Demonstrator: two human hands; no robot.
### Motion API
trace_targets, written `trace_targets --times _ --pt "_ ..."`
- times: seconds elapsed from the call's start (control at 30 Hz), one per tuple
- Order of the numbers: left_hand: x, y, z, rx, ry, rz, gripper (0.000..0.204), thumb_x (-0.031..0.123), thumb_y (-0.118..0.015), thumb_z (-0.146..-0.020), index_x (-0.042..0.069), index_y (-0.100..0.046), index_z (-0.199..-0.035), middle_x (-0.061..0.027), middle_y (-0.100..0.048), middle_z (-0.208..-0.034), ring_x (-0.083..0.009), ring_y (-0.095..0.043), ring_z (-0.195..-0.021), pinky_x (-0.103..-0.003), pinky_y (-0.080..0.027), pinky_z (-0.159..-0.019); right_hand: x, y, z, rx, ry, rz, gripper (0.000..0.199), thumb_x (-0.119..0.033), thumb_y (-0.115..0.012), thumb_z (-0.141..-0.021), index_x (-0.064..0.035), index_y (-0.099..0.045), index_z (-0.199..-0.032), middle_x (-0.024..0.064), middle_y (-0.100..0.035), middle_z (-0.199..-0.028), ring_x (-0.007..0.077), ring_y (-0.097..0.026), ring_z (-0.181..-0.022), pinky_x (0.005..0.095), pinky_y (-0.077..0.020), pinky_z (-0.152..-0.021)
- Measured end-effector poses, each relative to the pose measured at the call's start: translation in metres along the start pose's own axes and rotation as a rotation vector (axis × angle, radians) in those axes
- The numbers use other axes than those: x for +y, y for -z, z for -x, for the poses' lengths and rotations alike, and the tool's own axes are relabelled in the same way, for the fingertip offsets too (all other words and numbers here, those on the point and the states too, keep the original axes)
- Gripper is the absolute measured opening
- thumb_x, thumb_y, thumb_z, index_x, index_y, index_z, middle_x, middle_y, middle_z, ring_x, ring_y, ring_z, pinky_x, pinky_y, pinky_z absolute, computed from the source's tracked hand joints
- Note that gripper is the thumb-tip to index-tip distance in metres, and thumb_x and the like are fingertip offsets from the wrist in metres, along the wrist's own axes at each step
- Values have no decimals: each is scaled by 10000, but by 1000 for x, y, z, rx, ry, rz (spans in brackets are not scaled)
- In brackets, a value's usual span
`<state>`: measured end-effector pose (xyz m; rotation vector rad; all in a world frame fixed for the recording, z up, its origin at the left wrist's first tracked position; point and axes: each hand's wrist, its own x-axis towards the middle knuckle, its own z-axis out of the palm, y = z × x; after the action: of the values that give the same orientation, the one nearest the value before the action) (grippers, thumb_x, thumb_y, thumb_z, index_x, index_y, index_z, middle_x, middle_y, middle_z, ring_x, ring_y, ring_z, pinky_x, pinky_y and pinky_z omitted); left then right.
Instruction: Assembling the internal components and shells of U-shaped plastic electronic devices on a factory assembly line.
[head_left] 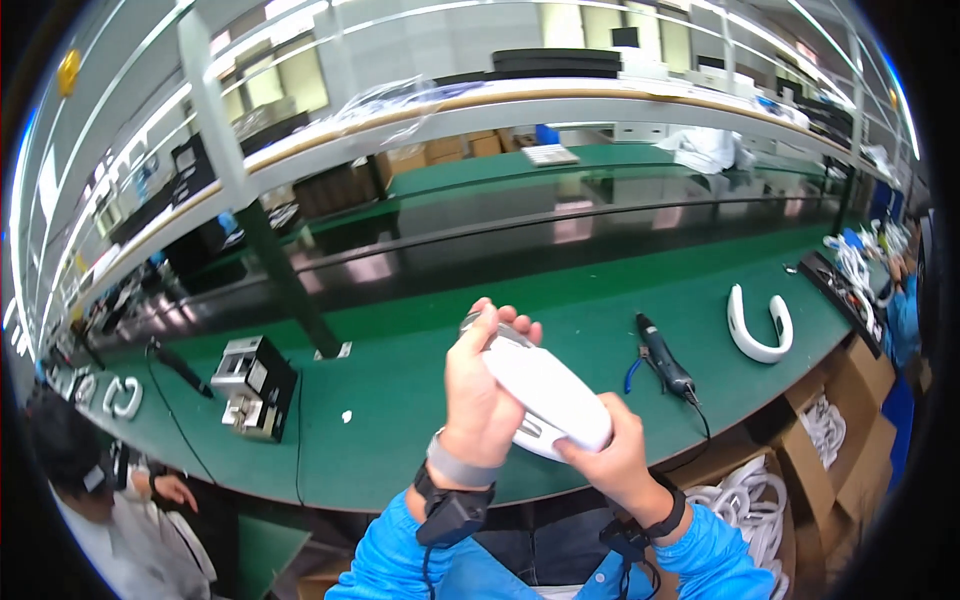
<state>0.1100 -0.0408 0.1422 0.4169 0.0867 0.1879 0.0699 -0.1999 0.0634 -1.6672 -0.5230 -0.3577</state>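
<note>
Left grip (472, 390) wraps the white device (550, 390) at its far end, right grip (617, 452) its near; I should support it evenly.

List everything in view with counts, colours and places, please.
Bench: one, green, centre
Handheld device: one, white, centre
U-shaped pieces: several, white, both sides
Corded tools: two, black, both sides
Hand tool: one, blue-handled, bench right
Machine: one, silver-black, bench left
Cartons: several, brown, lower right
Parts: many, white, inside cartons
Shelf: one, pale, above bench
Co-workers: two, pale and blue clothing, side edges
Left grip: one, blue-sleeved, device's upper end
Right grip: one, blue-sleeved, device's lower end
</note>
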Motion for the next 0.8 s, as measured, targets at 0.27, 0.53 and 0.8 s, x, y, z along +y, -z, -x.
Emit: trace_targets --times 0.27,0.53,0.8 --pt "14 13 13 4 -122 -68 147 225 -598 -976 129 -536 -1069 -56 -572 -917 -196 -563 -863 -397 -495 -839 22 -10 -7 -459 -361 -564 371 -124 -805 -759 9 -595 -1035 73 -674 -901 133 -656 -836 273 -523 -722" --pt "33 22 40 -200 -23 -302 442 376 -668 -927 96 -505 -1227 -102 -633 -966 -263 -664 -871 -480 -571 -827 23 -34 5 -76 511 177 273 -85 -828 -633 -65 -579 -744 79 -597 -600 271 -625 -508 332 -492 -488" --pt "53 50 30 -212 75 -357 245 261 -666 -920 134 -520 -1070 -30 -571 -802 -186 -600 -696 -398 -547 -669 6 -36 3 -379 429 304 230 -142 -780 -649 -84 -567 -713 82 -554 -521 287 -613 -488 375 -494 -470"
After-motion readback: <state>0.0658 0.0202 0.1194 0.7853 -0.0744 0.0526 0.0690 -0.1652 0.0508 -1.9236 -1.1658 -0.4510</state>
